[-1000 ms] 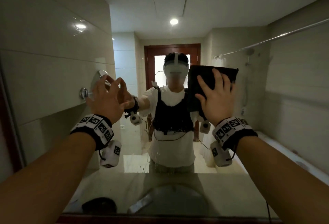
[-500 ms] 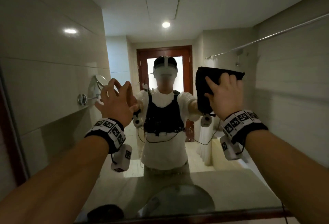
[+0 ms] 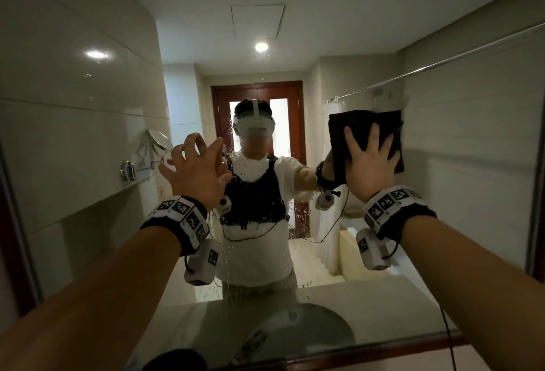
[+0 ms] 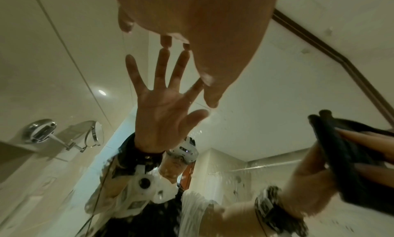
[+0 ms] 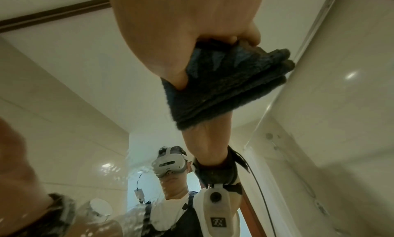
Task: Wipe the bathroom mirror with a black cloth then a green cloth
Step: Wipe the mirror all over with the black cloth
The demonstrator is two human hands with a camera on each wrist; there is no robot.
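The bathroom mirror (image 3: 442,223) fills the head view, with water drops (image 3: 236,252) streaked down its middle. My right hand (image 3: 365,161) lies flat, fingers spread, and presses a folded black cloth (image 3: 392,123) against the glass at the upper right. In the right wrist view the black cloth (image 5: 224,89) is bunched under my right hand (image 5: 181,30), its thumb pushed into the folds. My left hand (image 3: 194,167) is empty and spread. In the left wrist view the left hand's fingertips (image 4: 166,40) touch the glass and meet their reflection.
A dark wooden frame borders the mirror at the bottom (image 3: 383,344) and right (image 3: 533,223). The glass reflects a round sink basin (image 3: 295,329), a wall-mounted shaving mirror (image 3: 156,143), a shower rail and a person wearing a headset. A dark rounded object (image 3: 174,360) sits at the bottom edge.
My right hand has slid the black cloth to the right across the glass. The left hand keeps its place against the mirror, and the head view has shifted right and down.
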